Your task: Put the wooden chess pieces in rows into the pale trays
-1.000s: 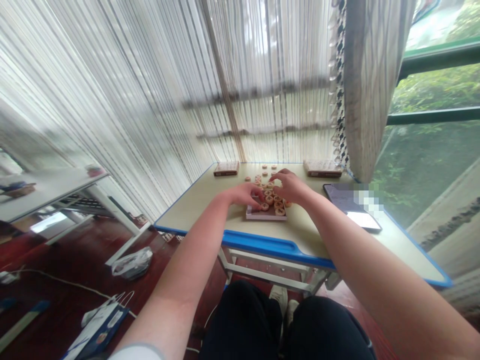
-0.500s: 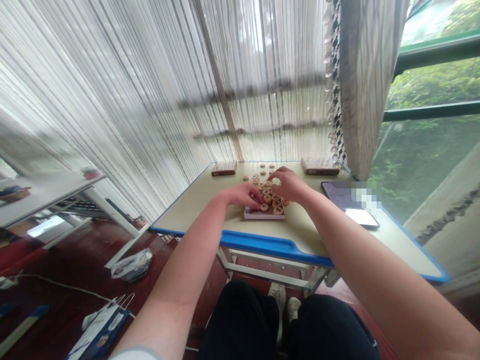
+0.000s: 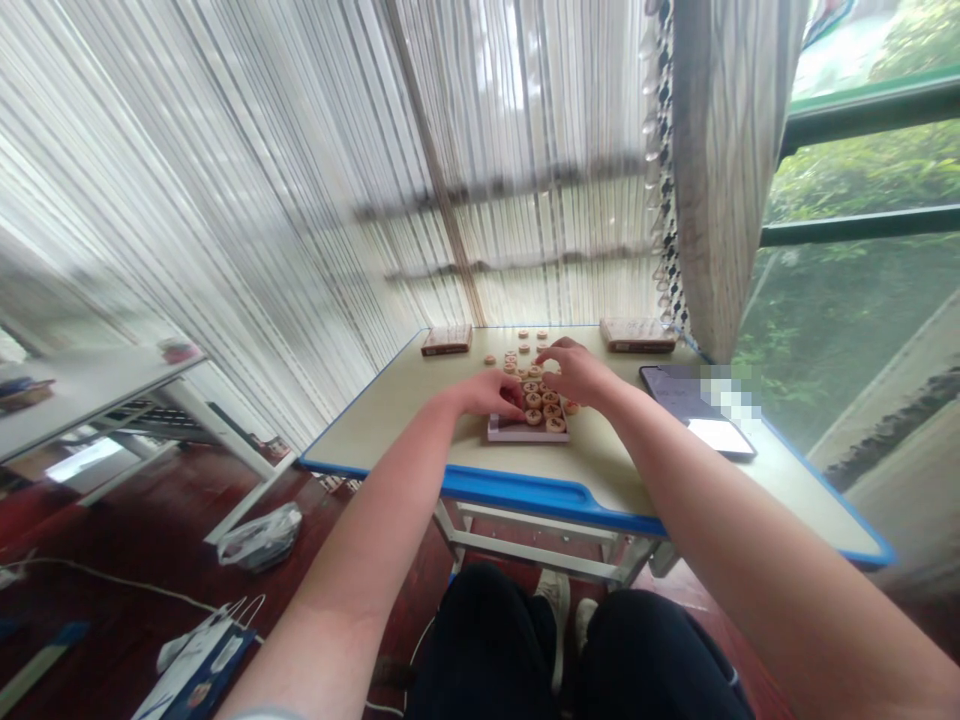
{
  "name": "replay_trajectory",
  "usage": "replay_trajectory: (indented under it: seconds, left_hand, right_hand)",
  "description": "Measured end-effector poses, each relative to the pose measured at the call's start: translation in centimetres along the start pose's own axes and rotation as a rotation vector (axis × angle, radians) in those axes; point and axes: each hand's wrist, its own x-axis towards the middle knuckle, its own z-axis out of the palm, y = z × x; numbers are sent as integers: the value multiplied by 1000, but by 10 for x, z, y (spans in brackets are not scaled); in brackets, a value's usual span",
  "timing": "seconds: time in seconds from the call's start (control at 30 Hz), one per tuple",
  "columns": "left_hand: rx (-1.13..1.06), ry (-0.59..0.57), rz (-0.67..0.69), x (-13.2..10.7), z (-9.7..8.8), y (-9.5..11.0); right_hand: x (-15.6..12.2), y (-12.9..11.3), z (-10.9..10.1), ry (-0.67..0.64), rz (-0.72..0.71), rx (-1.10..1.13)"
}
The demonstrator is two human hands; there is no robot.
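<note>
Round wooden Chinese chess pieces point(image 3: 551, 398) with dark characters lie in rows inside a shallow light-coloured box point(image 3: 517, 435) on the desk. My left hand point(image 3: 491, 392) reaches over the box's left side. Its fingers are curled, with the thumb against the left edge of a front chess piece point(image 3: 532, 416). From the right, my right hand point(image 3: 576, 368) arches over the far end of the box. Its thumb and index finger are curved and apart, beside a chess piece point(image 3: 535, 371); its other fingertips are hidden.
Several loose pieces point(image 3: 523, 348) lie beyond the box. Two flat brown boxes, one left point(image 3: 447, 340) and one right point(image 3: 637, 335), stand along the back edge. A dark tablet point(image 3: 694, 410) lies at the desk's right. Another table point(image 3: 120, 390) stands to the left.
The front chess piece by my left hand has shifted slightly right, closer to the neighbouring pieces. My left fingers have moved a little with it. My right hand has barely moved.
</note>
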Motion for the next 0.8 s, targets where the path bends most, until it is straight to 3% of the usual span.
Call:
replay_trajectory:
  seconds: [0.37, 0.63, 0.8]
  left_hand:
    - [4, 6, -12, 1, 2, -1]
    - [52, 14, -16, 1, 1, 1]
    - [45, 24, -15, 1, 2, 2]
  right_hand:
    - [0, 5, 2, -11, 18, -7]
    - [7, 8, 15, -29, 33, -60]
    - [14, 17, 21, -172, 76, -64]
